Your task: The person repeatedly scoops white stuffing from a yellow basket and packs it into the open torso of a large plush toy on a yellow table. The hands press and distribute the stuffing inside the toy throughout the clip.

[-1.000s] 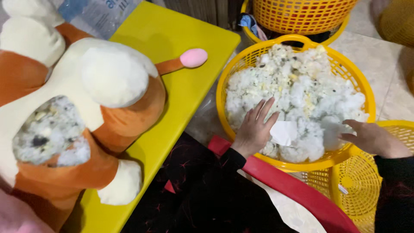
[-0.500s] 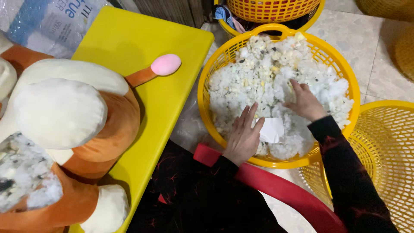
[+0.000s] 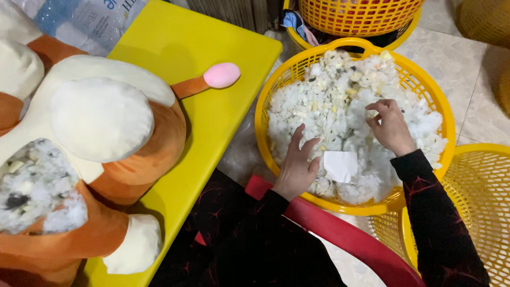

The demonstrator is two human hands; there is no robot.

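Stuffing (image 3: 345, 101) — fingertips (image 3: 372, 109) half buried

Both arms wear long black sleeves that reach down to the wrists, the cuffs close-fitting. The dark fabric carries a thin red pattern of branching, crack-like lines, plain on the right forearm and across the lap, where the same black cloth covers the body. The left hand (image 3: 295, 169) and right hand (image 3: 391, 126) are bare, without gloves or rings

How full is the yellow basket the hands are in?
Full: white stuffing heaps up to the yellow basket's rim, with both hands resting on it.
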